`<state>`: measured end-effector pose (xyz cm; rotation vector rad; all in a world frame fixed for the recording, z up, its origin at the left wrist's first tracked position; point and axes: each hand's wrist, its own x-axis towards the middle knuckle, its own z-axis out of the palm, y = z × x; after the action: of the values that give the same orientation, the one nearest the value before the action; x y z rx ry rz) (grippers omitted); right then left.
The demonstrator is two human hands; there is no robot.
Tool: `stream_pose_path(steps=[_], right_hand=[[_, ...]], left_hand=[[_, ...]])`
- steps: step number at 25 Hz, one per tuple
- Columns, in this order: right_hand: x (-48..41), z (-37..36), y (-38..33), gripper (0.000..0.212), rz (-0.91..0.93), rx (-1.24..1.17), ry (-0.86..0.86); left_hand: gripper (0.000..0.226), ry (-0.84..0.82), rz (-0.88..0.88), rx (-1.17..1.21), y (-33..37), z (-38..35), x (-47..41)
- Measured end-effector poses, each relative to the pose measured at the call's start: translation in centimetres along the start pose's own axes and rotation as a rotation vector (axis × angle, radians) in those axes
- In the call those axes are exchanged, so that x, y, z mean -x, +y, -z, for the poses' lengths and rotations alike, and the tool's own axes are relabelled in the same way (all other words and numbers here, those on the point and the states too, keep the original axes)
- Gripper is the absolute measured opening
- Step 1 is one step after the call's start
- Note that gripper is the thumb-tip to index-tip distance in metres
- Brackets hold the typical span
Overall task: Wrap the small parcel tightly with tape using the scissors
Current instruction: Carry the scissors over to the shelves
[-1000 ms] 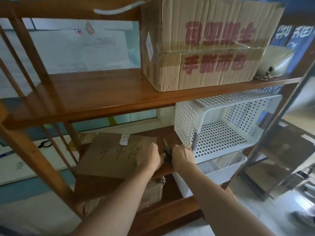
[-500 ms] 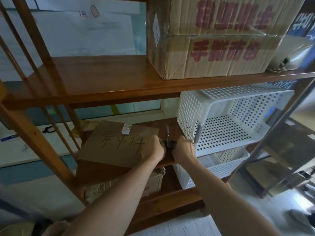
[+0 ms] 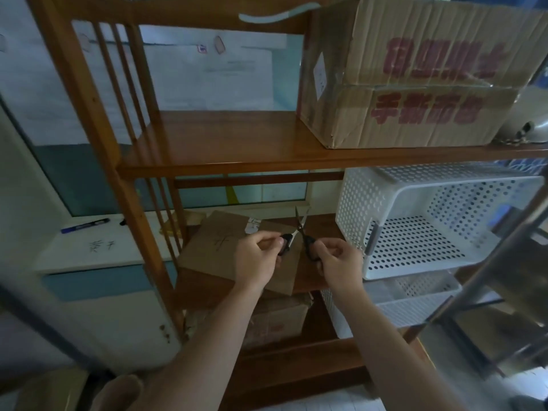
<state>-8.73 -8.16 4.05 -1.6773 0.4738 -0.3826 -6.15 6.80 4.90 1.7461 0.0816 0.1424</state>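
A flat brown parcel (image 3: 213, 244) with black handwriting and a small white label lies on the middle shelf of a wooden rack. Over its right part I hold a pair of scissors (image 3: 299, 229) with black handles, blades apart and pointing away from me. My left hand (image 3: 258, 259) grips the left handle and my right hand (image 3: 338, 259) grips the right handle. My left hand covers part of the writing. No tape roll is in view.
A white perforated basket (image 3: 355, 203) stands right of the parcel, another below it. A large cardboard box (image 3: 415, 84) with red characters sits on the upper shelf (image 3: 222, 143). A marker pen (image 3: 86, 225) lies on the white ledge at the left. More cartons sit on the bottom shelf.
The scissors went from shut between my hands to spread open, one handle in each hand. My hands moved apart and rose slightly above the parcel.
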Motion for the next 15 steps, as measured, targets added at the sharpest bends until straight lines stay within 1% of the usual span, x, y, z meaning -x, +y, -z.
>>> stream_pose_path(steps=[4, 6, 9, 12, 15], right_hand=[[3.2, -1.1, -3.2, 0.006, 0.077, -0.187, -0.161], [4.8, -2.0, -4.3, 0.006, 0.113, -0.246, -0.218], [7.2, -3.6, -5.5, 0.007, 0.137, -0.283, -0.257], [10.1, -4.6, -6.4, 0.009, 0.168, -0.29, -0.296], [14.0, -5.8, -7.0, 0.009, 0.171, -0.317, -0.298]], left_hand=[[0.01, 0.086, 0.023, 0.14, 1.7, 4.4, 2.2], [0.012, 0.122, -0.005, 0.158, 2.5, 6.6, 3.2], [0.014, 0.154, -0.039, 0.152, 3.3, 9.7, 4.5], [0.013, 0.123, -0.06, 0.141, 3.6, 12.8, 6.2], [0.011, 0.074, -0.108, 0.136, 3.5, 15.3, 8.4]])
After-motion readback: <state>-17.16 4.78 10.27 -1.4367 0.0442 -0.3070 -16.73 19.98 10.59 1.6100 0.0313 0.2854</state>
